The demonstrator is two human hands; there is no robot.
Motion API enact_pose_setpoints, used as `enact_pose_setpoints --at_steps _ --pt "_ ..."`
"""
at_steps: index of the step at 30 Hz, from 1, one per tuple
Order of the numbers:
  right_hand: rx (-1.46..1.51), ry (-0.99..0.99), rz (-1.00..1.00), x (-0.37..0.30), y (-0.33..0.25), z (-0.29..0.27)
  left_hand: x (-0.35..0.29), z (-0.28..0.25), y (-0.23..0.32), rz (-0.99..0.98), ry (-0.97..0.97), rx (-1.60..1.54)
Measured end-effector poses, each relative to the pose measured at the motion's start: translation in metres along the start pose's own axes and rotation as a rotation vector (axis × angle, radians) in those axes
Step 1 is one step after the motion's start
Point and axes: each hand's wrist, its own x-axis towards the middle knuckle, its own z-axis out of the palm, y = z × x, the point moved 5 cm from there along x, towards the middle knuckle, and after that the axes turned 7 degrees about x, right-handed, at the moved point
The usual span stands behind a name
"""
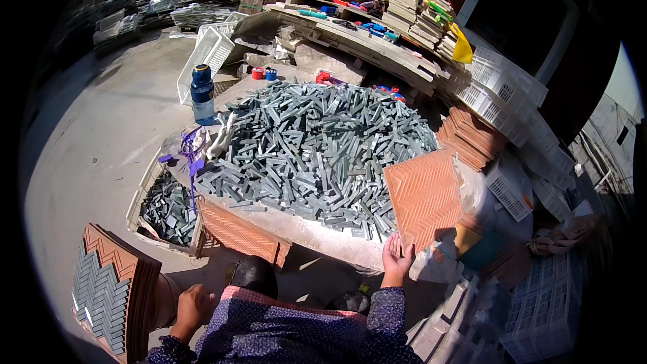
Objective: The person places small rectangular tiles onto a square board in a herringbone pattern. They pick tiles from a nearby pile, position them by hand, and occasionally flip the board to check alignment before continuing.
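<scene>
My right hand [397,263], palm up, grips the lower left corner of an orange-brown herringbone-grooved tray [424,199]. This tray tilts up at the right edge of a big heap of grey strip tiles [323,148], and no tiles show in its grooves. By my lap, my left hand [194,307] is curled closed, with nothing seen in it. Beside it on the left is a stack of similar trays [138,276]; the top one is partly filled with grey tiles [101,290] in a zigzag pattern.
Another grooved tray [236,229] leans against the table's near edge. A white crate [138,205] holds more tiles. Behind it stand a blue bottle [202,94] and white gloves [222,136]. Stacked trays [472,138] and white plastic crates [502,87] line the right side.
</scene>
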Motion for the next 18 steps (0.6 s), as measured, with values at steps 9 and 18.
enact_pose_setpoints --at_steps 9,18 --pt "-0.221 -0.349 -0.148 0.029 -0.027 0.056 -0.046 0.044 0.038 0.331 -0.370 -0.133" --pt "-0.700 -0.180 -0.151 -0.207 -0.029 -0.003 -0.017 0.064 0.058 -0.007 -0.566 -0.905"
